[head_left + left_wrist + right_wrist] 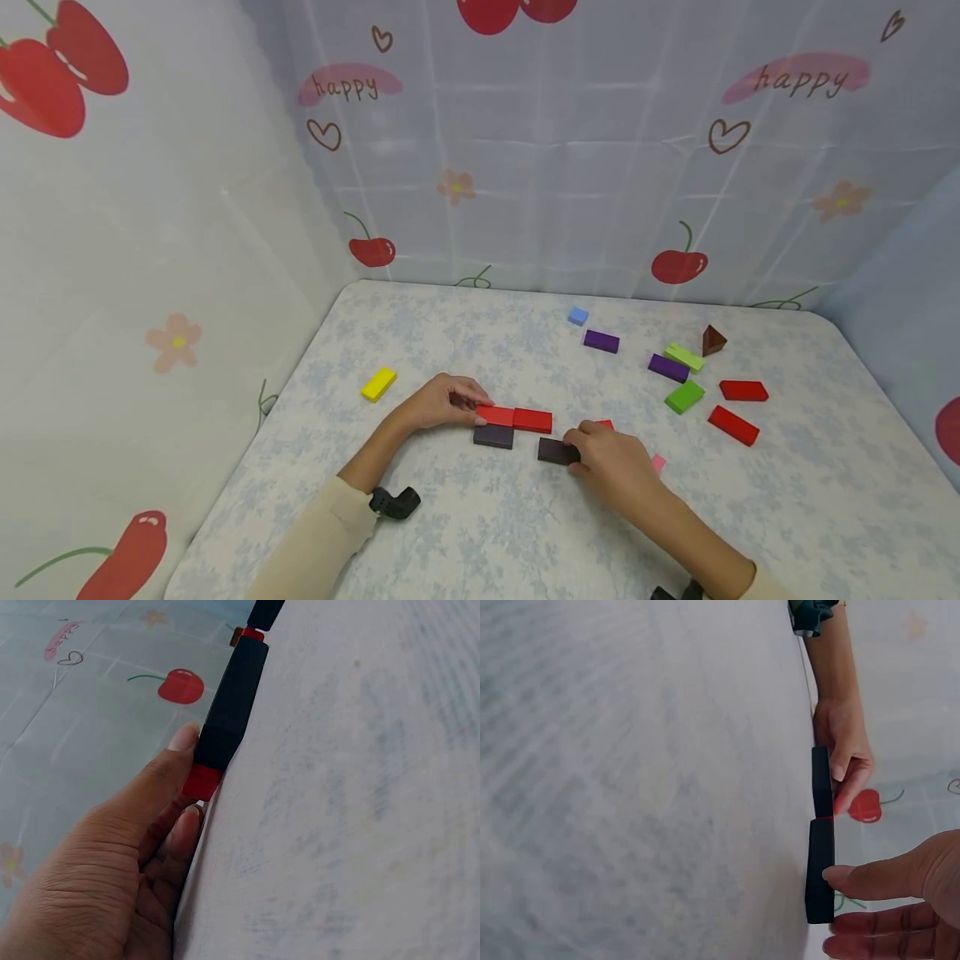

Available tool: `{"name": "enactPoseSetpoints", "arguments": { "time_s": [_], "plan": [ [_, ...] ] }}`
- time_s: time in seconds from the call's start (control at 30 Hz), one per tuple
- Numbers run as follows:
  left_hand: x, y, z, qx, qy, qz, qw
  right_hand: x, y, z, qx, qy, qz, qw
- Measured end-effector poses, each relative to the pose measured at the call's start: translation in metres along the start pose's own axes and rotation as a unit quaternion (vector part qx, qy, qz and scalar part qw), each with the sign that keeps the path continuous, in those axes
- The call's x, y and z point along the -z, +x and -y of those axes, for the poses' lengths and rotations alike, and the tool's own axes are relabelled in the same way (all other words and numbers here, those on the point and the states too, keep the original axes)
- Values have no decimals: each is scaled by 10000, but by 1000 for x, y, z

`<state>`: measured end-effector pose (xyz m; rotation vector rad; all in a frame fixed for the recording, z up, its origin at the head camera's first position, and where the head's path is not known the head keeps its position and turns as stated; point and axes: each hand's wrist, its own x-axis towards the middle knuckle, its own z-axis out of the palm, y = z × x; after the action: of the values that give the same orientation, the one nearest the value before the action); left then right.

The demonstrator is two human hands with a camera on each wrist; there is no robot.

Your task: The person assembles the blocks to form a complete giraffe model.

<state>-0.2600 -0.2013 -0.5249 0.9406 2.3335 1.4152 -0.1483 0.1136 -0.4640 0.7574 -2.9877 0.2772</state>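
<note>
My left hand (446,400) pinches the left end of a red block (495,413), thumb on the near side and fingers behind. A second red block (533,421) lies end to end with it on the right. Along the near side of the left red block sits a black block (492,437). My right hand (615,462) grips another black block (555,452) by its right end, a gap apart from the first in the head view. In the right wrist view the thumb is on this black block (820,874); its other fingers are partly hidden.
A yellow block (378,384) lies to the left. Purple blocks (602,342), green blocks (684,397), red blocks (733,426), a small blue block (577,316) and a brown pyramid (713,340) are spread at the back right. Red and pink pieces (658,463) peek out behind my right hand.
</note>
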Motion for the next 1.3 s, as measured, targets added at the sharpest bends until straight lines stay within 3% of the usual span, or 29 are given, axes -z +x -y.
{"name": "enactPoseSetpoints", "arguments": {
  "time_s": [0.17,0.33,0.77,1.07,1.3],
  "plan": [
    [1,0,0,-28,-22,-10,10000,2,0,-1,-124,294,151,9994],
    [2,1,1,-25,-75,-27,10000,0,9,1,9,510,-22,9987],
    [-1,3,1,-52,-312,-17,9995,-3,21,7,361,-85,-396,9985],
    [0,3,-1,33,-231,-68,9997,-5,24,4,631,215,-231,9975],
    [0,0,-4,34,-205,-63,9998,-6,26,3,761,544,194,9954]
  ]
}}
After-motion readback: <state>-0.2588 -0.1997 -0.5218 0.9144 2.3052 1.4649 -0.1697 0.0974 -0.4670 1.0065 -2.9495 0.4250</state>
